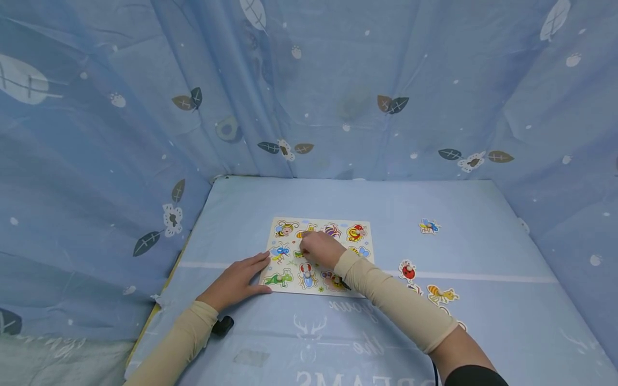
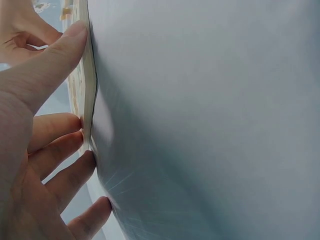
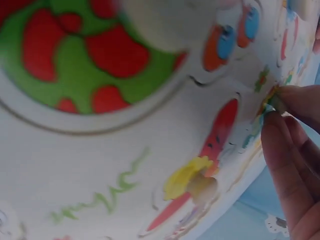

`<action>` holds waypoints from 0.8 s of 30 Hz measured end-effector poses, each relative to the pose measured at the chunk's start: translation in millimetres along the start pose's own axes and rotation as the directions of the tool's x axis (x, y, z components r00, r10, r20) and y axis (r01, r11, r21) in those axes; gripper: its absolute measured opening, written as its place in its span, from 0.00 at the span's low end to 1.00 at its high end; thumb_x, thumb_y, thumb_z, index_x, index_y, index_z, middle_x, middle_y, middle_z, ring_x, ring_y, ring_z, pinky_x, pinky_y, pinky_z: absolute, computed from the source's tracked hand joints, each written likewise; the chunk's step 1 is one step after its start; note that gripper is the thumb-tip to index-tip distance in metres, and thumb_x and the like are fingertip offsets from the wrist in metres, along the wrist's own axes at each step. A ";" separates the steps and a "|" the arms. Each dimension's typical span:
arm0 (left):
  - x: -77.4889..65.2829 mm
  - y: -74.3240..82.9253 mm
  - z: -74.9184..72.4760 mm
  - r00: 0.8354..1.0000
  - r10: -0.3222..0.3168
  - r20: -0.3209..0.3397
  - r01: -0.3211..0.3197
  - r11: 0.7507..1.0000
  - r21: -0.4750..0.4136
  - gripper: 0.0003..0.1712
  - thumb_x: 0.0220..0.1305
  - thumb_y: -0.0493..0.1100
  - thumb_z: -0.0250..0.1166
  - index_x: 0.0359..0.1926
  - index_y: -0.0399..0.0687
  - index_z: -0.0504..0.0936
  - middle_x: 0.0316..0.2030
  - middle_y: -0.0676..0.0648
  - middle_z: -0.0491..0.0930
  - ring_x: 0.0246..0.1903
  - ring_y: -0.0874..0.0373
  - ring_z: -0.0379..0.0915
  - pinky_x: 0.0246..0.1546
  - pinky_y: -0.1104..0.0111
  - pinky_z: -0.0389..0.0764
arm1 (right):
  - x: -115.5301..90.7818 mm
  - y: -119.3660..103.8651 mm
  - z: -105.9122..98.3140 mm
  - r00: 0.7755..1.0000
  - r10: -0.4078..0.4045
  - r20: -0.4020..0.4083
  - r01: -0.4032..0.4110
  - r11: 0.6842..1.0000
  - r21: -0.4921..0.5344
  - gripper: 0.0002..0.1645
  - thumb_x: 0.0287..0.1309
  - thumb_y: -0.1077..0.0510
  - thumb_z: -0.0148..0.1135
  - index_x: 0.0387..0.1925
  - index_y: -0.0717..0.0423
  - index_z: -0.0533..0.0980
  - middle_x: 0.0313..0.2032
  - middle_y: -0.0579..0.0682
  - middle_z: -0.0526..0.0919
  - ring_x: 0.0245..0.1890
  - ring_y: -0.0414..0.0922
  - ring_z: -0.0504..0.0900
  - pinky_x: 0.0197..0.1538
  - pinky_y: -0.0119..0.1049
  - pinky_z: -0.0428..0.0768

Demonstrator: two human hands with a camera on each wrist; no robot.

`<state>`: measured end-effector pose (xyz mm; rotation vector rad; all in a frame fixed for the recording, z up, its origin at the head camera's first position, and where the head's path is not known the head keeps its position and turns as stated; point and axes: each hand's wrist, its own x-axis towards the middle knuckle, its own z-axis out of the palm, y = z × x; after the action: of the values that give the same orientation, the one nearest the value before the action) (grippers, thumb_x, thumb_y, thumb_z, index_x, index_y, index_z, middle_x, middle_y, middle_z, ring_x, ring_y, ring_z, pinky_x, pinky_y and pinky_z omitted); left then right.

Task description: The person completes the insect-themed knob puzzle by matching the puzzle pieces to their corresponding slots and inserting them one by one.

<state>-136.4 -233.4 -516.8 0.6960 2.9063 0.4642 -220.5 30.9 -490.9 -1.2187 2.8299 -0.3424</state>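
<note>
A white insect puzzle board (image 1: 293,268) lies on the table, many of its colourful bug pieces fitted with small knobs. Along its left edge rests my left hand (image 1: 241,281), fingers fairly straight; in the left wrist view the thumb and fingertips touch the board's edge (image 2: 89,95). My right hand (image 1: 321,249) reaches over the middle of the board. Its thumb and forefinger pinch a small puzzle piece (image 3: 268,106) close to the board, mostly hidden by the fingers. Nearby sit a red-and-yellow bug piece (image 3: 212,145) and a large green-and-red spotted one (image 3: 95,55).
Right of the board lie loose pieces: a blue winged insect (image 1: 428,226), a ladybug (image 1: 407,271) and a yellow bee (image 1: 441,294). Several others are partly hidden by the right forearm. A blue patterned curtain (image 1: 338,107) surrounds the table (image 1: 507,321).
</note>
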 end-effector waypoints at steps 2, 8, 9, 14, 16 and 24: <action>-0.1 0.2 -1.0 1.000 0.002 -0.003 -0.002 1.000 0.000 0.51 0.54 0.69 0.67 0.72 0.50 0.64 0.74 0.53 0.59 0.71 0.50 0.60 0.68 0.52 0.69 | -1.0 -0.1 0.7 1.000 0.008 -0.009 -0.008 1.000 0.003 0.07 0.58 0.62 0.66 0.28 0.49 0.85 0.28 0.40 0.80 0.24 0.35 0.71 0.28 0.24 0.73; -1.6 0.2 -1.2 1.000 0.004 -0.005 -0.004 1.000 -0.018 0.50 0.54 0.68 0.67 0.72 0.50 0.64 0.74 0.53 0.59 0.71 0.50 0.60 0.68 0.52 0.69 | -3.4 2.4 1.6 1.000 0.005 -0.005 -0.005 0.999 0.036 0.07 0.60 0.62 0.65 0.30 0.50 0.86 0.29 0.42 0.81 0.26 0.35 0.72 0.30 0.24 0.75; -1.8 0.2 -0.9 1.000 0.005 -0.003 -0.005 1.000 -0.022 0.50 0.54 0.68 0.67 0.72 0.50 0.64 0.74 0.53 0.58 0.71 0.50 0.60 0.68 0.52 0.69 | -4.2 3.8 1.4 1.000 0.002 0.001 -0.002 0.999 0.044 0.07 0.61 0.61 0.64 0.30 0.50 0.85 0.29 0.41 0.81 0.26 0.35 0.72 0.31 0.25 0.75; -2.1 0.7 -1.0 1.000 0.013 -0.006 -0.013 1.000 -0.016 0.51 0.54 0.69 0.67 0.72 0.50 0.64 0.74 0.53 0.59 0.71 0.50 0.60 0.68 0.52 0.70 | -11.1 19.5 -5.8 1.000 0.024 -0.001 -0.023 0.996 0.082 0.07 0.64 0.54 0.63 0.31 0.49 0.83 0.30 0.42 0.82 0.25 0.35 0.72 0.35 0.31 0.77; -1.9 0.8 -1.5 1.000 0.017 -0.013 -0.018 1.000 -0.010 0.50 0.54 0.69 0.67 0.72 0.50 0.64 0.74 0.53 0.59 0.71 0.50 0.60 0.67 0.52 0.70 | -16.4 29.9 -11.8 0.998 0.062 -0.017 -0.060 0.994 0.093 0.07 0.64 0.52 0.63 0.36 0.48 0.84 0.31 0.42 0.82 0.26 0.34 0.73 0.35 0.32 0.77; -2.0 1.2 -1.1 1.000 0.025 -0.018 -0.025 1.000 -0.002 0.51 0.53 0.69 0.67 0.72 0.50 0.64 0.74 0.53 0.59 0.71 0.50 0.60 0.67 0.52 0.70 | -51.3 86.0 -42.9 0.965 0.252 -0.073 -0.244 0.965 0.098 0.12 0.62 0.54 0.65 0.43 0.55 0.85 0.35 0.49 0.85 0.29 0.39 0.78 0.34 0.35 0.79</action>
<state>-134.3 -233.6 -515.3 0.7320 2.9162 0.4792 -251.8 133.2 -470.3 -0.8391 2.9573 -0.5097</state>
